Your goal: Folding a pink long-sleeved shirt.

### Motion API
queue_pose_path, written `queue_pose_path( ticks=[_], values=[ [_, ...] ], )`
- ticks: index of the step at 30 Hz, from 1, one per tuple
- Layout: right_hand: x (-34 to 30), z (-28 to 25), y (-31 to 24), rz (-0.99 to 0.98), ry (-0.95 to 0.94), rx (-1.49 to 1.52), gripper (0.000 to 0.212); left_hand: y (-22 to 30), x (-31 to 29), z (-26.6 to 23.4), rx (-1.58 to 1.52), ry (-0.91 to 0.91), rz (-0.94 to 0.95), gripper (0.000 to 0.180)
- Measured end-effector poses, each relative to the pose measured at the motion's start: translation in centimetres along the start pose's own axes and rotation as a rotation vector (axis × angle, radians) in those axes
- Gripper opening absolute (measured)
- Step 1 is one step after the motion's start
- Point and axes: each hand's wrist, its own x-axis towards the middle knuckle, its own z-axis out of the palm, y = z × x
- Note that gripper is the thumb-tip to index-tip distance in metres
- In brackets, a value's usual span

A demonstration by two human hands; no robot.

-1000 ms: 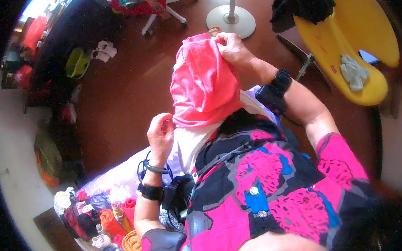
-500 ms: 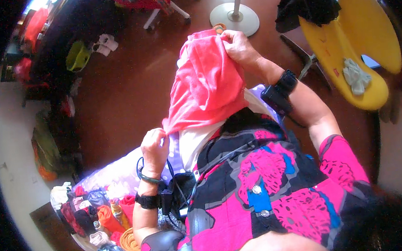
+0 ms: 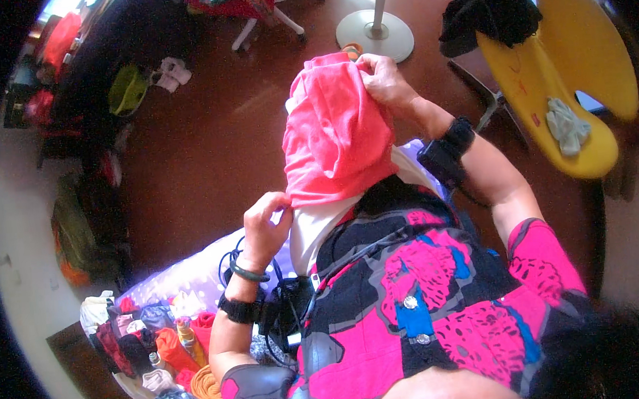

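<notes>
A coral-pink cloth garment (image 3: 337, 136) lies spread over my lap and knees, with soft creases down its middle and a band at its far end. My left hand (image 3: 266, 221) pinches its near left corner between thumb and fingertips. At the far right edge my right hand (image 3: 389, 82) grips the cloth close to the band, its fingers closed on it. The exact kind of garment cannot be made out. White cloth (image 3: 310, 233) shows under its near edge.
Rolled clothes (image 3: 175, 347) are packed together on my left, beside a purple dotted cover (image 3: 185, 270). A yellow chair (image 3: 525, 92) with a greyish cloth (image 3: 568, 126) stands at the right. Ahead are a round white stand base (image 3: 375, 34), a wheeled chair (image 3: 272, 19) and a green basket (image 3: 127, 90).
My left hand has moved right and slightly away from me, drawing the garment's near left corner inward, so the cloth is narrower. My right hand keeps its hold in nearly the same place.
</notes>
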Motion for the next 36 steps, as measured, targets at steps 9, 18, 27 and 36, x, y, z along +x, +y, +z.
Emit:
queue_pose_path(
  ticks=[9, 18, 27, 36],
  values=[
    [0.2, 0.2, 0.6, -0.002, 0.022, 0.094, 0.014, 1.8, -1.7, -2.6, 0.048, -0.005, 0.018, 0.009],
    [0.5, -0.4, 1.2, -0.047, 0.041, -0.061, 0.018, 0.4, -1.0, -2.8, 0.112, -0.269, 0.093, 0.006],
    [1.4, -0.2, 2.7, -0.065, 0.037, -0.086, 0.018, -4.0, 8.0, 1.0, -0.76, -0.113, -0.364, 0.034],
    [0.9, -0.4, 2.2, -0.095, 0.016, -0.017, 0.024, -4.3, 10.7, 0.4, -1.037, -0.185, -0.388, 0.014]
  ],
)
